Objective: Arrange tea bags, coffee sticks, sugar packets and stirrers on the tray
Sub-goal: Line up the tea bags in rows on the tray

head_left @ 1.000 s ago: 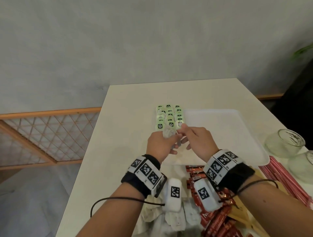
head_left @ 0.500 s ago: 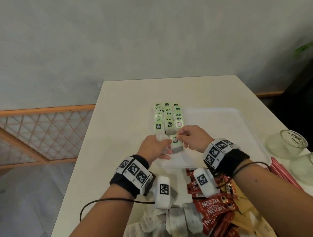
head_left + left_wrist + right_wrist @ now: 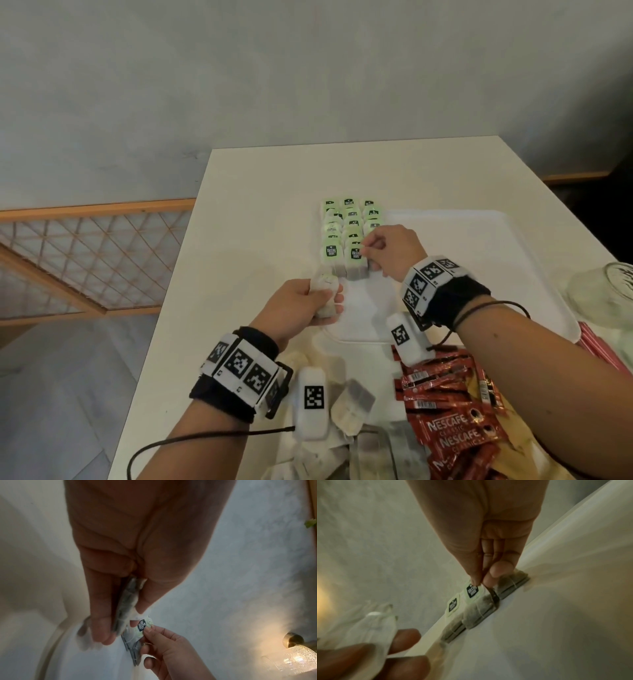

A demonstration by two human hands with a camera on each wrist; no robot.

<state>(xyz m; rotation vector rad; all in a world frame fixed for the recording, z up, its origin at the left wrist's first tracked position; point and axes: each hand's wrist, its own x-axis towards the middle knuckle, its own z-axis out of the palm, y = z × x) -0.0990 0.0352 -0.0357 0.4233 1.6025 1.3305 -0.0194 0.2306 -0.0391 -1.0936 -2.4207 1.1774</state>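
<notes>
Tea bags with green tags [image 3: 349, 222] lie in neat rows on the left part of the white tray [image 3: 462, 260]. My right hand [image 3: 368, 254] pinches the green tag [image 3: 473, 589] of a front-row tea bag [image 3: 479, 609] that rests on the tray. My left hand [image 3: 330, 298] is closer to me, at the tray's near left edge, and grips a small bunch of tea bags [image 3: 126, 607]. In the left wrist view my right hand [image 3: 145, 628] holds the tag [image 3: 142, 625] just past my left fingertips.
Loose tea bags [image 3: 352, 404] and red Nescafe coffee sticks [image 3: 452, 431] are piled on the table's near edge. Red stirrers [image 3: 597, 349] and glass jars [image 3: 606, 291] are right of the tray. The white table [image 3: 260, 205] ends at a grey wall.
My right hand took one tea bag from the bunch in my left hand and carried it to the front row on the tray. My left hand drew back toward me.
</notes>
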